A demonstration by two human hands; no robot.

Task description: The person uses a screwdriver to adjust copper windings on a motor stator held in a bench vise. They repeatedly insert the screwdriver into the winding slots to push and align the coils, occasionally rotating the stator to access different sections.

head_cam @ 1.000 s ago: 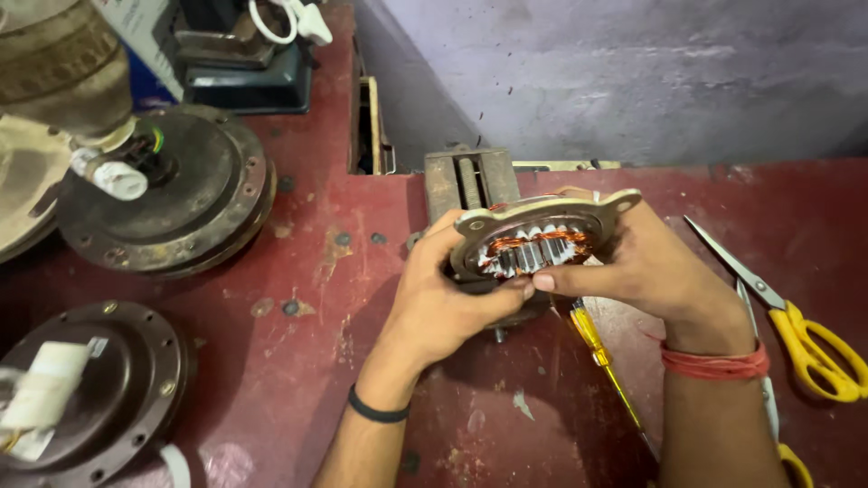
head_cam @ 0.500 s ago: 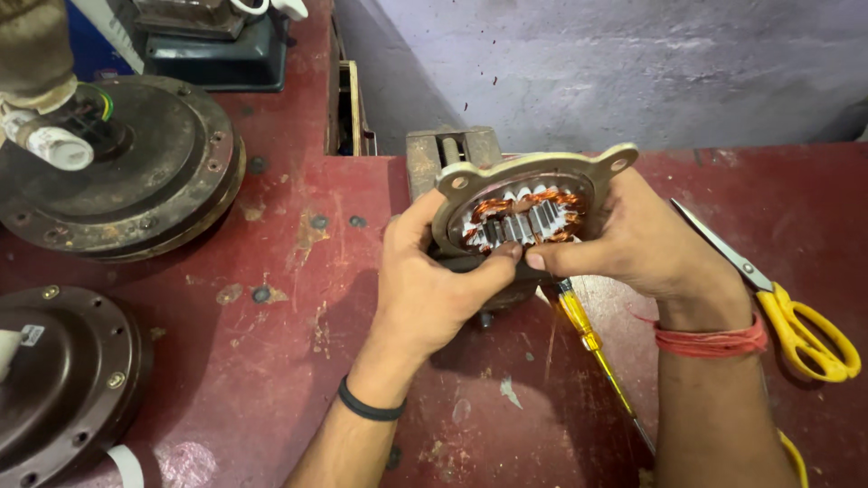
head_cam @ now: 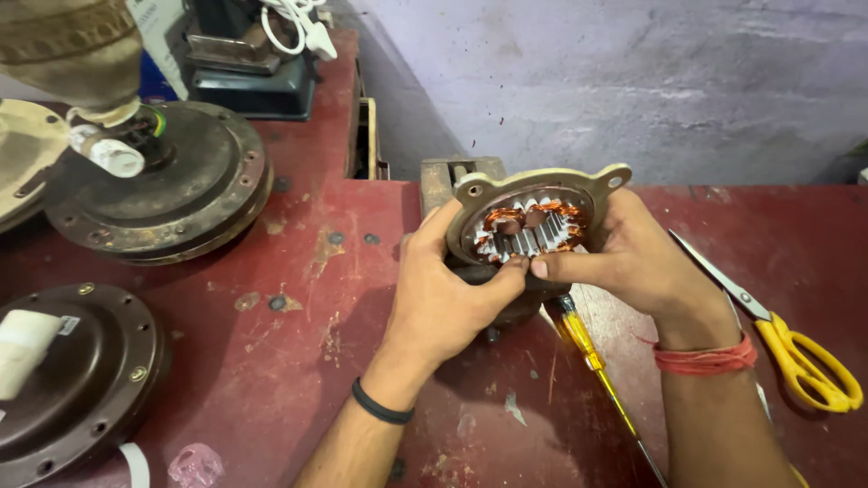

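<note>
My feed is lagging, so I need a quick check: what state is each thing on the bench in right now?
motor stator: lifted, tilted, copper windings exposed
left hand: gripping the stator's left side
right hand: gripping its right side, thumb on the rim
scissors: lying closed
screwdriver: lying flat
dark motor housing: resting on the table

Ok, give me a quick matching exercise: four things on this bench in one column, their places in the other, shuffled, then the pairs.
Things:
1. motor stator
2. scissors
3. screwdriver
4. white cable

Places:
A. far left, atop the dark box
B. table, right of the right wrist
C. held in the left hand and right hand
D. table, between the forearms

Pairs: 1-C, 2-B, 3-D, 4-A
</note>
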